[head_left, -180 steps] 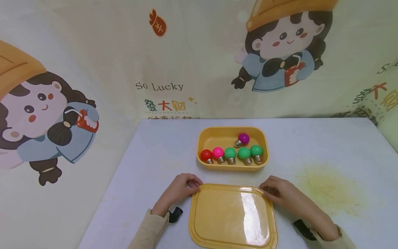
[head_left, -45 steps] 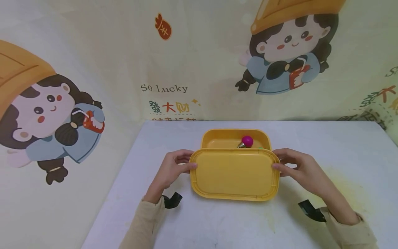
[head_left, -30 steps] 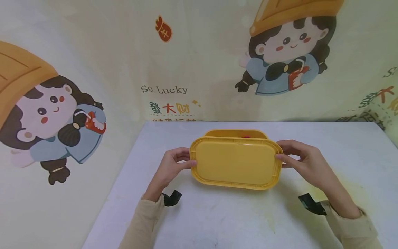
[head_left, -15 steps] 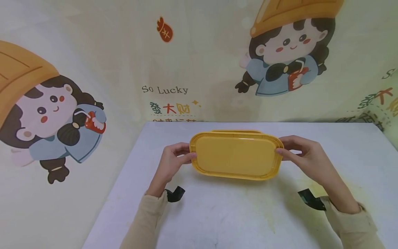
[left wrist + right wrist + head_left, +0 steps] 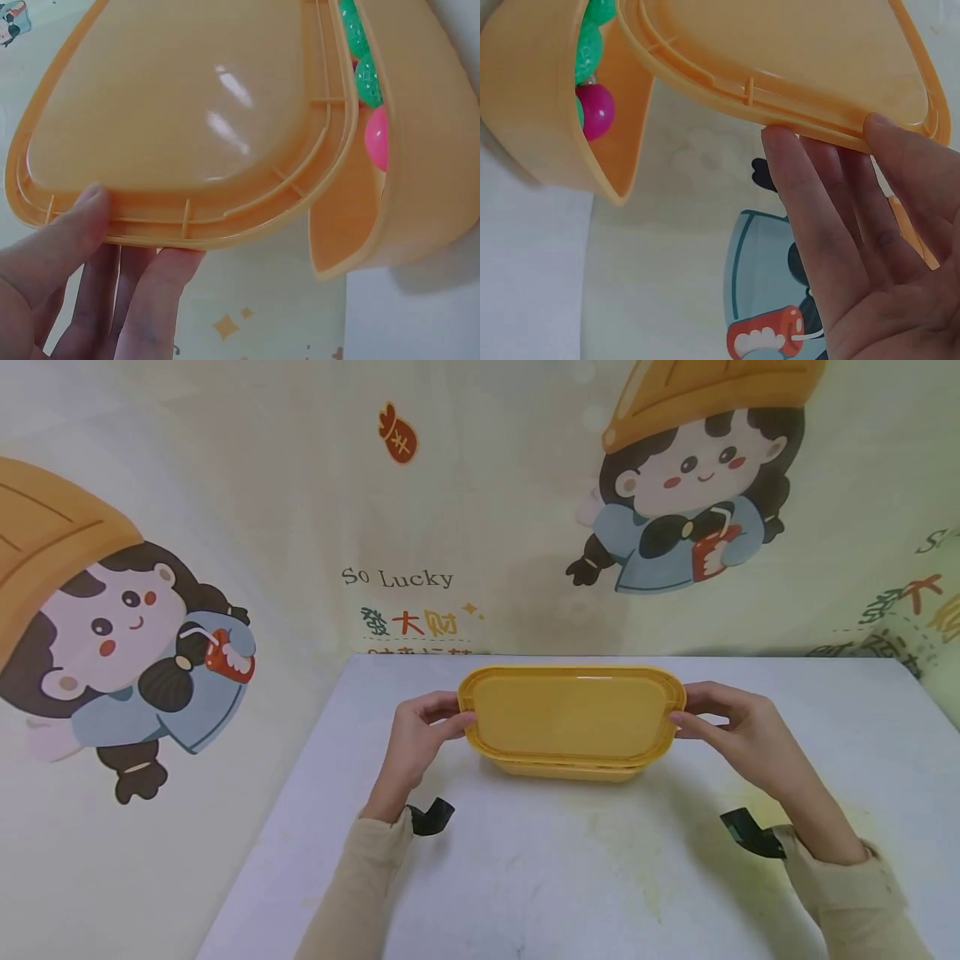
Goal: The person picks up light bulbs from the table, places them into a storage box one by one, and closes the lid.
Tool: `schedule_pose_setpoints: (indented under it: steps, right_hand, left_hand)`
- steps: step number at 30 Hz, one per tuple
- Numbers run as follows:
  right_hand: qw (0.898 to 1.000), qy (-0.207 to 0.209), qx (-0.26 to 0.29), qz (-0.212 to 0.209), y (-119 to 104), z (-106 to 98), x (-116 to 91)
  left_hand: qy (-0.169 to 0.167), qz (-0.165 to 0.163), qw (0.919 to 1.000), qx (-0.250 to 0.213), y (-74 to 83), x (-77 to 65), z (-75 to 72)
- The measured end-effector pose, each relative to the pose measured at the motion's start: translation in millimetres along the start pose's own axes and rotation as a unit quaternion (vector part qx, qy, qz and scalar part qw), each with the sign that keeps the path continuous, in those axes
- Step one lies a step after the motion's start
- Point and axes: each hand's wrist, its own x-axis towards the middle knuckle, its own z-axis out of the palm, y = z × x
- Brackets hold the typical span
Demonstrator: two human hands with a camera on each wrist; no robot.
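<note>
A yellow plastic lid (image 5: 573,714) hangs tilted just above the matching box (image 5: 570,772), covering most of it in the head view. My left hand (image 5: 420,739) pinches the lid's left end, thumb on the upper face and fingers beneath. At the other end, my right hand (image 5: 742,735) pinches the rim the same way. Both wrist views show a gap between lid and box. Through it the left wrist view shows green bulbs (image 5: 369,79) and a pink bulb (image 5: 377,139); the right wrist view shows a purple bulb (image 5: 596,111) beside green ones.
The box stands on a white table (image 5: 525,877) near its back edge. Behind it hangs a cream backdrop (image 5: 480,510) with cartoon prints. Black straps (image 5: 752,835) sit at both wrists, by beige sleeves. A yellowish stain marks the table at the right.
Six seconds ago the lid lay on the table in front of the box, hands at its corners. It has since been lifted and moved forward over the box, hiding the bulbs from the head view.
</note>
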Motion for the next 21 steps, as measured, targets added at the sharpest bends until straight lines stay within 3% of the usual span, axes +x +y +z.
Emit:
schedule_pose_setpoints:
  steps: [14,21]
  right_hand:
    - [1.000,0.018,-0.014,-0.010,6.1,-1.5,6.6]
    - [1.000,0.014,-0.022,0.009,10.1,-2.4,7.9]
  left_hand:
    - [-0.001,-0.012,0.9998,-0.016,-4.9,15.3,1.9]
    - [0.021,-0.002,0.9994,-0.027,-6.7,17.5,4.1]
